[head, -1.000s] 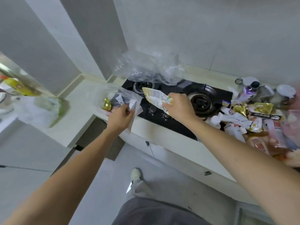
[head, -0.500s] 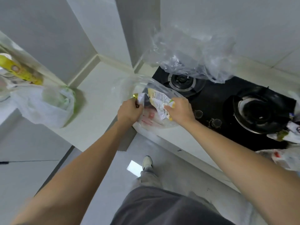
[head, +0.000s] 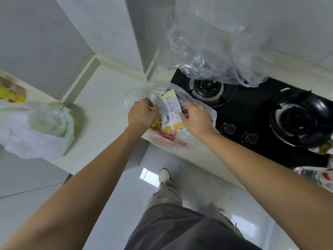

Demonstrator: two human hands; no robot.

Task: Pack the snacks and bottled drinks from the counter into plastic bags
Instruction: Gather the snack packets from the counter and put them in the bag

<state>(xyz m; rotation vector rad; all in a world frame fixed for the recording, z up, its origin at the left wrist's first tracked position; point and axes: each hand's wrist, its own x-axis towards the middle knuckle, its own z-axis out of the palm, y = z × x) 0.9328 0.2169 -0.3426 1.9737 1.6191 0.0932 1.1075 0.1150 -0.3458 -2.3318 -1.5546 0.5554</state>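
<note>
A: Where's the snack?

B: The yellow-and-white snack packet [head: 170, 110] stands nearly upright in the mouth of the clear plastic bag [head: 198, 105], printed side toward the camera. The bag sits on the pale counter [head: 108, 91], right at the front edge, just left of the black gas stove [head: 252, 112].

A: And the hands?

B: The left hand [head: 142, 115] pinches the bag's rim on the left side, fingers curled around the film. The right hand [head: 195, 118] is at the packet's right edge, fingers bent over it and the bag's plastic. I can't say for sure whether it grips the packet itself or only the plastic; that part is blurred.

A: Anything else in the bag?

B: Gold-wrapped snacks [head: 156, 122] low on the left, and something red-printed [head: 169, 138] showing through the bottom.

A: Around it?

B: A heap of crumpled clear plastic [head: 216, 56] lies over the back of the stove, above the left burner [head: 206, 87]. The right burner [head: 299, 118] is uncovered, and two knobs [head: 228, 129] sit along the stove's front. At far left a filled white bag [head: 36, 129] rests on the counter. More packets [head: 322, 175] show at the right edge.
</note>
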